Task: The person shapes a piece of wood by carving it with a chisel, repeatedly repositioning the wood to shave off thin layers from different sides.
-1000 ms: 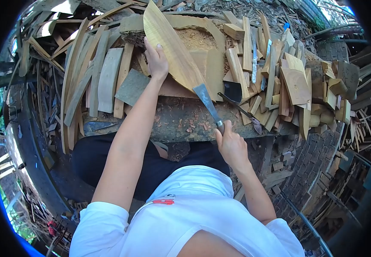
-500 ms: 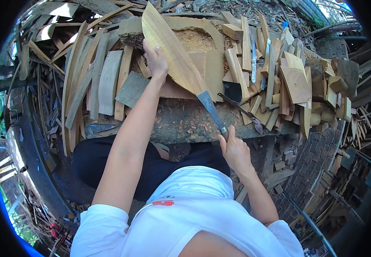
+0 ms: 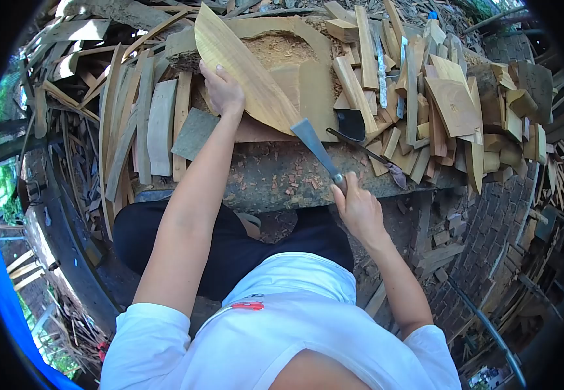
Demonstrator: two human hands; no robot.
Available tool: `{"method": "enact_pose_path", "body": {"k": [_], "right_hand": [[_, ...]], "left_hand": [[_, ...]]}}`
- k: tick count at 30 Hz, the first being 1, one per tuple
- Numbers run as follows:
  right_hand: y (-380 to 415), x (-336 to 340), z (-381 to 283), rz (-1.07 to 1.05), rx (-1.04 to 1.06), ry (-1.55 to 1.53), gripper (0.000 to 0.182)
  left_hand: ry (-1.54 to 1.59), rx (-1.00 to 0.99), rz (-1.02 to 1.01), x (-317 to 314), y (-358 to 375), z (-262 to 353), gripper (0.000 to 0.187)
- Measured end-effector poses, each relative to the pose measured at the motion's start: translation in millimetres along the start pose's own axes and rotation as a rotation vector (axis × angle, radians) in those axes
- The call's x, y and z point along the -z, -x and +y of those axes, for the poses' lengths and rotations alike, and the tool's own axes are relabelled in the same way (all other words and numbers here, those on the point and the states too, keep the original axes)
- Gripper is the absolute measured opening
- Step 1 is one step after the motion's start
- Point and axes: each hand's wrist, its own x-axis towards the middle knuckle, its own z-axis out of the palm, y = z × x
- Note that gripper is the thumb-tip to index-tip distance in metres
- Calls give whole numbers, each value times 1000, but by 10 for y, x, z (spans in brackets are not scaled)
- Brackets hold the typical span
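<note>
My left hand [image 3: 223, 90] grips the left edge of a long, curved, leaf-shaped wooden board [image 3: 249, 71], which slants from upper left to lower right. In my right hand [image 3: 360, 208] is the handle of a wide metal chisel [image 3: 314, 144]. The chisel's flat blade end meets the board's lower right end. Beneath them lies a thick, hollowed wood block [image 3: 318, 97]. Small reddish chips are scattered over the log bench [image 3: 262, 188] in front of my knees. A dark curved blade tool [image 3: 351, 125] rests right of the chisel.
Upright wooden slats [image 3: 162, 127] lean on the bench at left. Many cut wood pieces [image 3: 451, 107] are piled at right. A grey flat piece [image 3: 195, 133] lies by my left forearm. Brick paving [image 3: 490, 221] shows at lower right, with a metal pipe [image 3: 490, 331] near it.
The view has shifted slightly, so the bench and piles sit a little higher in it. Both hands keep their holds on the board and the chisel.
</note>
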Motion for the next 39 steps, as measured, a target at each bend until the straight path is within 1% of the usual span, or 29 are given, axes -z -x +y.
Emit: {"method": "enact_pose_path", "body": {"k": [2, 4, 5, 9, 11, 15, 16, 17, 20, 21, 23, 24, 26, 28, 30, 34, 36, 37, 39], "right_hand": [[-224, -46, -66, 18, 33, -23, 32], [-403, -81, -121, 70, 62, 25, 32], [-354, -80, -95, 81, 52, 19, 32], [47, 0, 172, 21, 14, 15, 34], [96, -24, 203, -12, -17, 1, 34], [-448, -20, 33, 11, 41, 57, 35], [-534, -28, -31, 29, 70, 62, 35], [-513, -21, -50, 32, 72, 54, 35], [-259, 67, 63, -54, 18, 60, 36], [-112, 66, 142, -64, 19, 63, 36], [77, 65, 273, -29, 9, 40, 36], [58, 85, 266, -31, 18, 78, 36], [-145, 102, 163, -39, 41, 107, 37], [-491, 89, -9, -44, 69, 137, 37], [-810, 21, -212, -3, 123, 153, 37], [-602, 93, -144, -6, 134, 140, 37], [-278, 171, -44, -98, 37, 149, 37], [-244, 196, -67, -110, 41, 156, 37], [-191, 249, -131, -147, -42, 176, 37]], "left_hand": [[-1, 1, 1, 4, -22, -20, 54], [-15, -9, -6, 47, -21, -31, 54], [-14, -5, -17, 32, -21, -11, 54], [7, 16, -23, 11, -41, -14, 54], [-5, -42, 34, -13, -30, -53, 54], [13, -46, 36, 21, -9, -17, 54], [25, -23, 4, 56, 11, 22, 53], [37, -5, -33, 90, 14, 67, 53], [57, -57, -7, 60, -1, 26, 52], [52, -47, -7, 43, 0, -2, 52], [30, -51, 30, 5, -12, -40, 52], [25, -44, 35, 6, -16, -72, 52], [38, -82, 55, -26, -22, -75, 52], [51, -69, 45, -30, -5, -46, 52], [50, -66, 39, 16, -18, -58, 52], [135, -52, 1, -1, -32, -84, 51], [164, -24, -9, -6, -22, -110, 51], [199, -33, 4, -10, -20, -105, 50], [239, -41, 10, -21, -13, -131, 49]]}}
